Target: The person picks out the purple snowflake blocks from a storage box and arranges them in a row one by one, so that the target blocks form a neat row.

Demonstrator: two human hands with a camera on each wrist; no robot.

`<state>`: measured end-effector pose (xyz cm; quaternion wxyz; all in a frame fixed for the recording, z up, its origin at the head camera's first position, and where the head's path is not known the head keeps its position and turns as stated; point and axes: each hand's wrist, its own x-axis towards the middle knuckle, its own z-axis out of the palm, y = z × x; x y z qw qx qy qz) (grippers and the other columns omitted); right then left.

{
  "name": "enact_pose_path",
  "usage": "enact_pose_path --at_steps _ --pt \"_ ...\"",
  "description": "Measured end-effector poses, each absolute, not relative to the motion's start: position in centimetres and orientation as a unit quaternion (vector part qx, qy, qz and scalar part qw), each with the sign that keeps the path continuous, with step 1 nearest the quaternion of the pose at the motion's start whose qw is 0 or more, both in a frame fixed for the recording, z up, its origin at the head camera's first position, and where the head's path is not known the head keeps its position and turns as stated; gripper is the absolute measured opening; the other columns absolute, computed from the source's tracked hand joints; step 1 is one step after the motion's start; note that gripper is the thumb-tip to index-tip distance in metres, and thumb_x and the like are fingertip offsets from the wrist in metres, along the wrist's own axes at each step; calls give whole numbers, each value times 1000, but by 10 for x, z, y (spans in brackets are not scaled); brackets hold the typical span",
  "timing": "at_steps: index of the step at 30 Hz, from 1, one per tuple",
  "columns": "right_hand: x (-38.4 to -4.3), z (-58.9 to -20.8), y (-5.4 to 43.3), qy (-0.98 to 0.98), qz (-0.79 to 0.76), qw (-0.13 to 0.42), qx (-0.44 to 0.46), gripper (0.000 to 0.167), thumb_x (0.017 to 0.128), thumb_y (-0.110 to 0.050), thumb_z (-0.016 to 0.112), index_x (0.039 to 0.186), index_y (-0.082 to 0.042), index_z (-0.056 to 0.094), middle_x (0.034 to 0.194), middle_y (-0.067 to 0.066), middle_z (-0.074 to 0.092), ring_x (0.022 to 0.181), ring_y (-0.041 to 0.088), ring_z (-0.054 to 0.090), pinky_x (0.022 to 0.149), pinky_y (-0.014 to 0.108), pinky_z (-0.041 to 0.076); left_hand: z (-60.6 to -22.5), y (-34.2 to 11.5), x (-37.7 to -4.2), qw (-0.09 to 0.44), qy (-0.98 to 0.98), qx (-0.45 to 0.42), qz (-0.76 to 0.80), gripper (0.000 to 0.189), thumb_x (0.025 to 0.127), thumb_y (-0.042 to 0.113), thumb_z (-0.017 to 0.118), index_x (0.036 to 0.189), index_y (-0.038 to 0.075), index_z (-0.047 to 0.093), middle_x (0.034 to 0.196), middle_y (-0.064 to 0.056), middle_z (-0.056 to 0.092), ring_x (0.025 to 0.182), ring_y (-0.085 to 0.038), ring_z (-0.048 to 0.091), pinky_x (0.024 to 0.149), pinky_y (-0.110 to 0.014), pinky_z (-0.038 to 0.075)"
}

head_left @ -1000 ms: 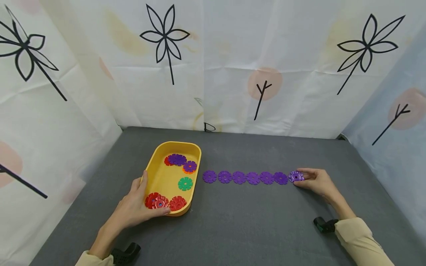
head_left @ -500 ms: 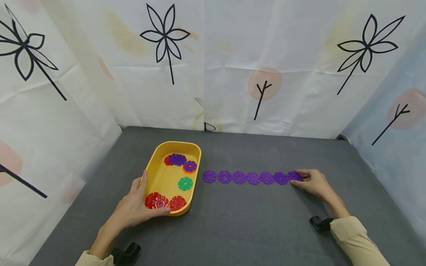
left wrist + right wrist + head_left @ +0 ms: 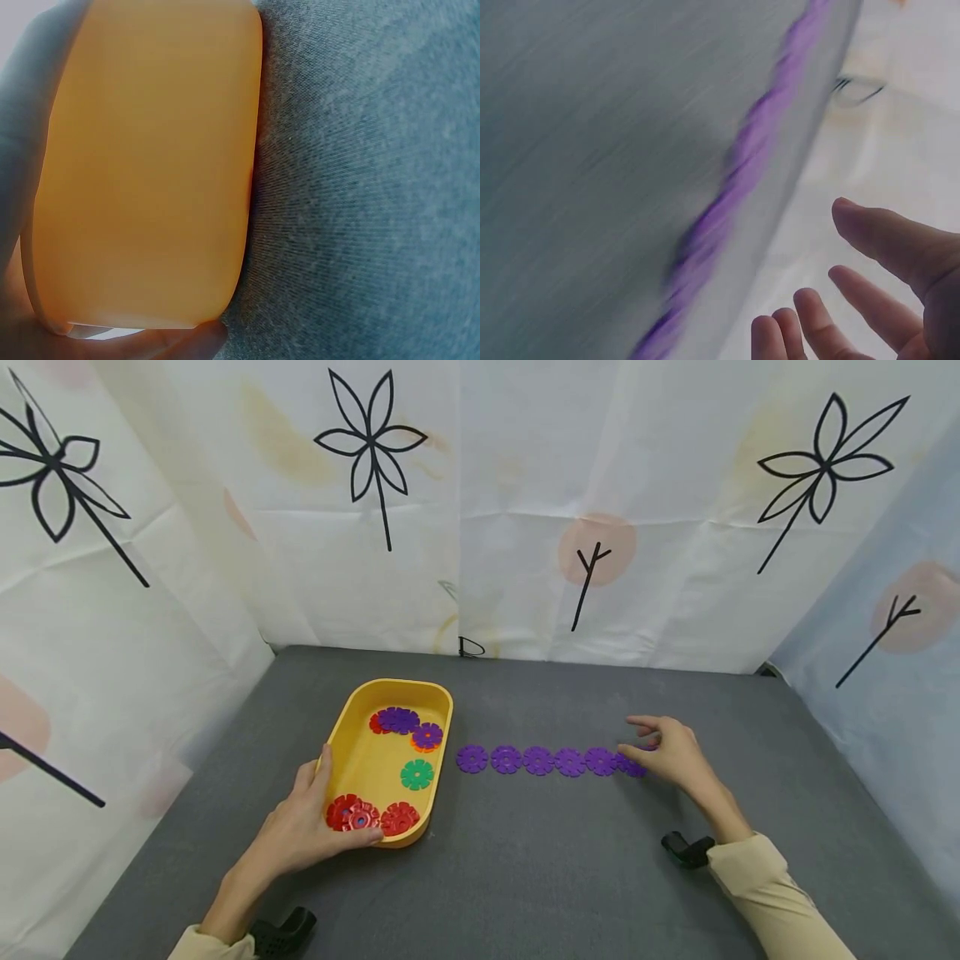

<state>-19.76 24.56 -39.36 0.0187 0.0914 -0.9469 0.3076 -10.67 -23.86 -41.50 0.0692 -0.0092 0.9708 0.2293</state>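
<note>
My left hand (image 3: 296, 831) grips the near left corner of a yellow plastic tray (image 3: 375, 772), thumb along its near end and fingers against its left side. The tray's orange-looking wall (image 3: 150, 165) fills much of the left wrist view. To the right of the tray, a row of several purple snowflake discs (image 3: 538, 761) lies on the table. My right hand (image 3: 675, 756) hovers over the row's right end, hiding part of it. Its thumb (image 3: 885, 232) and fingers stand apart in the right wrist view, nothing between them.
In the tray lie red discs (image 3: 401, 818), a green disc (image 3: 417, 774) and purple discs (image 3: 399, 720) over red and orange ones. The grey cloth-covered table (image 3: 555, 877) meets a white patterned curtain (image 3: 510, 585) at the back.
My right hand set a purple disc at the row's right end, let go of it and moved left and up over the row. The left hand and tray have stayed put.
</note>
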Motion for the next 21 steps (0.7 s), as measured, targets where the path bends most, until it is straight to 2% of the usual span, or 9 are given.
enact_pose_path --at_steps 4,7,14,21 --pt "-201 -381 205 -929 340 23 141 49 93 -16 75 136 3 62 124 31 66 111 48 65 87 57 57 -415 -239 -107 70 970 -8 231 146 68 76 78 164 5 -6 155 -25 25 111 -42 59 88 -59 55" --pt "-205 -373 169 -913 367 18 176 48 93 -15 74 137 0 62 126 27 66 114 45 64 92 55 57 -415 -239 -107 72 970 -7 234 146 68 76 78 164 6 -7 156 -24 24 110 -41 59 87 -58 56" --pt "-206 -358 81 -879 400 -6 257 47 94 -18 75 137 -3 63 129 19 67 116 34 66 96 46 58 -415 -239 -107 73 970 -9 232 146 68 77 77 164 6 -7 156 -24 24 112 -41 59 89 -58 56" --pt "-206 -353 11 -857 405 -46 315 44 93 -15 75 135 -4 65 129 16 69 116 31 68 97 42 58 -414 -239 -105 72 970 -5 230 144 70 77 77 164 5 -5 154 -25 27 110 -40 61 89 -58 57"
